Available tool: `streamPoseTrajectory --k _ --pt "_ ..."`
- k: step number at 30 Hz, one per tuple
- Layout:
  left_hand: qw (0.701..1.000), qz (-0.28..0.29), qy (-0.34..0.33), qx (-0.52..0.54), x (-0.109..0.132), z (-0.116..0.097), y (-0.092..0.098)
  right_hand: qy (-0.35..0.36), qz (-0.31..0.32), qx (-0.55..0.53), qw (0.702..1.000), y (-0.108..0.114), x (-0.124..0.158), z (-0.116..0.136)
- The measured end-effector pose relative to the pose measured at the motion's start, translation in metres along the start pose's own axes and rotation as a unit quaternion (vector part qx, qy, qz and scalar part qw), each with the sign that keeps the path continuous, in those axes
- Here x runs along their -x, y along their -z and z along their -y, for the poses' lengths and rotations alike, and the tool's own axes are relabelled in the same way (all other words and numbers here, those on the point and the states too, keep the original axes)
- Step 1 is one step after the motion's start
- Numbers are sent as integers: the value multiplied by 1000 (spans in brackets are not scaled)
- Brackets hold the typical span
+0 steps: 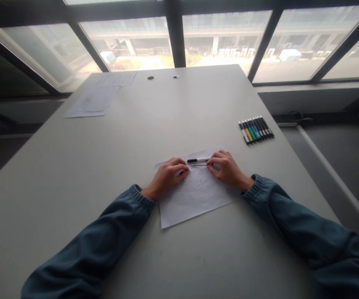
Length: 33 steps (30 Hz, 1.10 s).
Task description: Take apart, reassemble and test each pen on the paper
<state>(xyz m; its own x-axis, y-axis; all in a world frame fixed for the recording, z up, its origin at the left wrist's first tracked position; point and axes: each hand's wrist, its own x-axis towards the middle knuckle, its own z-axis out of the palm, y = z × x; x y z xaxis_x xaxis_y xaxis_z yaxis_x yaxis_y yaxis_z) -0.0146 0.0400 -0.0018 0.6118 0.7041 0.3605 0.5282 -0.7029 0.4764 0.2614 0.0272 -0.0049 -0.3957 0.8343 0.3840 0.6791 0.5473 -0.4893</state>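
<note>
A white sheet of paper (194, 199) with a faint line drawing lies on the grey table (104, 166) in front of me. My left hand (167, 176) rests on the sheet's left part with its fingers curled. My right hand (227, 168) rests on the sheet's upper right, fingers curled round one end of a black-and-white marker (198, 160). The marker lies level between the two hands. Whether my left fingertips grip its other end or its cap I cannot tell.
A row of several colour markers (256, 129) lies at the table's right edge. More white sheets (96, 97) lie at the far left corner. Two cable holes (150, 77) sit near the far edge, under the windows.
</note>
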Motion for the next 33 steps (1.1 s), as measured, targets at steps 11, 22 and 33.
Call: streamPoseTrajectory --k 11,22,33 --pt "1000 4 7 8 0 -1 1 12 4 6 1000 0 1 2" --pt "996 -42 35 69 0 -2 4 -3 -61 -28 998 1 0 3" --pt "995 -49 39 80 1 -5 6 -4 -96 -43 994 1 0 2"
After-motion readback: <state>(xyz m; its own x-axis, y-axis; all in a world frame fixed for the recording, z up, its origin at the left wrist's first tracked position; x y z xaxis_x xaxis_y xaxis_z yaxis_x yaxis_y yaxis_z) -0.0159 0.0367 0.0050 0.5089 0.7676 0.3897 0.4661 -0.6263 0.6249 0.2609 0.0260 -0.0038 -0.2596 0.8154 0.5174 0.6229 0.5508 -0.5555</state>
